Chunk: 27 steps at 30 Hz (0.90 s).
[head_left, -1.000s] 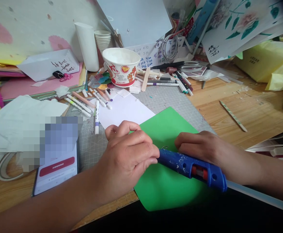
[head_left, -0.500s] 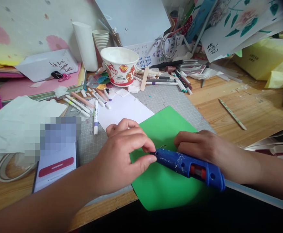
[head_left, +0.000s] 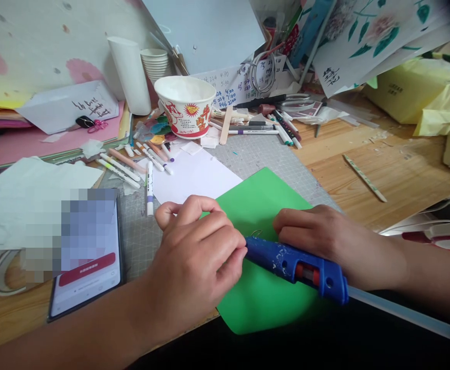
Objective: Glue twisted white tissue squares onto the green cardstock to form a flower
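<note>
A blue hot glue gun [head_left: 277, 257] lies tilted above a green sheet [head_left: 261, 200], with a translucent glue stick [head_left: 410, 313] running out of its rear. My right hand [head_left: 321, 234] is closed around the gun's handle, which is mostly hidden behind the body and fingers. At the front end, my left hand [head_left: 202, 246] pinches the nozzle between thumb and fingertips; the tip itself is covered. A thin wire loop shows beside the gun near the nozzle. Under the green sheet is a white sheet [head_left: 194, 174] on a grey cutting mat [head_left: 248, 154].
A phone [head_left: 88, 288] lies left of my left forearm. Several markers [head_left: 150, 187] are scattered beyond the white sheet, around a paper bowl [head_left: 186, 110]. White paper cups [head_left: 130, 77] stand behind. A patterned stick [head_left: 363, 177] rests on the wood at right.
My left hand has turned, and its thumb and fingertips now cover the black nozzle that showed between them before. The view has shifted slightly; my right hand keeps its grip on the glue gun.
</note>
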Each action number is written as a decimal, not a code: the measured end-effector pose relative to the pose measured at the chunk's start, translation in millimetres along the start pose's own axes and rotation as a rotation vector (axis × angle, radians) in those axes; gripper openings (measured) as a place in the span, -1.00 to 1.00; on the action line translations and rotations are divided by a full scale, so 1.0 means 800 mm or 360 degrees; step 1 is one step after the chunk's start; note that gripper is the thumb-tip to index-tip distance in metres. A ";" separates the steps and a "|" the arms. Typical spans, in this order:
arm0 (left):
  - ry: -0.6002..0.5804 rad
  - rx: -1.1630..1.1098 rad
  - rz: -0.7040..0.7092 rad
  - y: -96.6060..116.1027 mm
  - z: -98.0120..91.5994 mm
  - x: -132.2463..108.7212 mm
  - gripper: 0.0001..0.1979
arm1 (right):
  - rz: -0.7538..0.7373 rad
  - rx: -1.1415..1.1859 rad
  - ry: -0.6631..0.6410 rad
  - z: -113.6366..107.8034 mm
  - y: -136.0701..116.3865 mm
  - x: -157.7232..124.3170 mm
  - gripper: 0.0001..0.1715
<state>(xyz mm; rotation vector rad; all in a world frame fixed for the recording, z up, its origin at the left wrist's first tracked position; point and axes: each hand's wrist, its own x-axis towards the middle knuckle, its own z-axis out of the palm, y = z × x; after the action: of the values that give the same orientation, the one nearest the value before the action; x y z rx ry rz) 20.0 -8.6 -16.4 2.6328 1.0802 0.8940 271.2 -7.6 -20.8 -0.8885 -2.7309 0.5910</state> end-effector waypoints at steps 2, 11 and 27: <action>-0.0006 0.0024 0.0021 0.000 -0.001 -0.001 -0.77 | 0.0005 0.0002 -0.0020 0.000 0.000 -0.001 -0.62; 0.0031 -0.0070 0.0010 -0.004 0.000 0.001 -0.81 | 0.0019 0.0066 0.0001 0.001 0.004 -0.001 -0.71; -0.0004 0.0287 0.0456 0.000 0.001 -0.004 -0.77 | -0.0154 -0.0066 -0.0037 0.000 0.002 0.000 -0.62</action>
<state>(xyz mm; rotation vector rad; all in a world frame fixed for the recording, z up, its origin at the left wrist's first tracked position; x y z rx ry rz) 18.7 -10.6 -18.7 2.9925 0.8305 0.8794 272.0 -6.9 -21.6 -0.7577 -2.7979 0.5315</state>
